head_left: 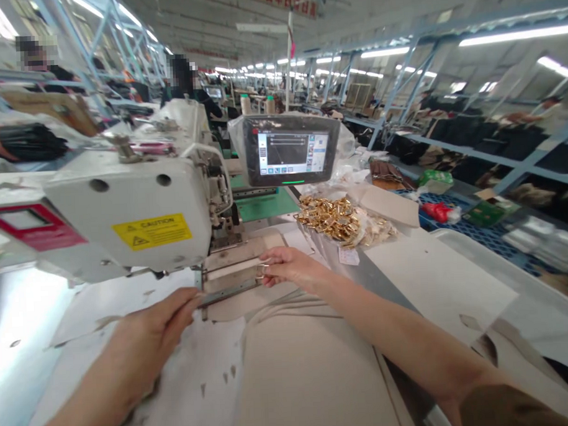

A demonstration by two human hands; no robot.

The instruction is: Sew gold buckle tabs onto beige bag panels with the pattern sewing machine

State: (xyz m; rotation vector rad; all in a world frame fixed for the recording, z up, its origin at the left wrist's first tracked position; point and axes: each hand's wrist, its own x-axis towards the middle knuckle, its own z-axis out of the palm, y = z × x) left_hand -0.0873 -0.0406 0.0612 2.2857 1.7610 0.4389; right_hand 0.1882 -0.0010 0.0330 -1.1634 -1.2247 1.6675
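My left hand (pixel 169 319) is closed at the left end of a flat metal bar (pixel 228 292) on the sewing machine's work plate. Beside it my right hand (pixel 286 267) pinches a small gold metal buckle (pixel 262 271) at the right end of a beige strap (pixel 232 270). Fingers partly cover the buckle. Both hands are just right of and below the white sewing machine head (pixel 134 199), which bears a yellow caution label. Beige panels (pixel 312 367) lie stacked in front of the plate.
A control screen (pixel 291 150) stands behind the plate. To the right lies a heap of gold buckles (pixel 333 217) on plastic. White paper sheets (pixel 435 276) cover part of the table. A blue crate (pixel 480 237) is further right. Other people sit in the background.
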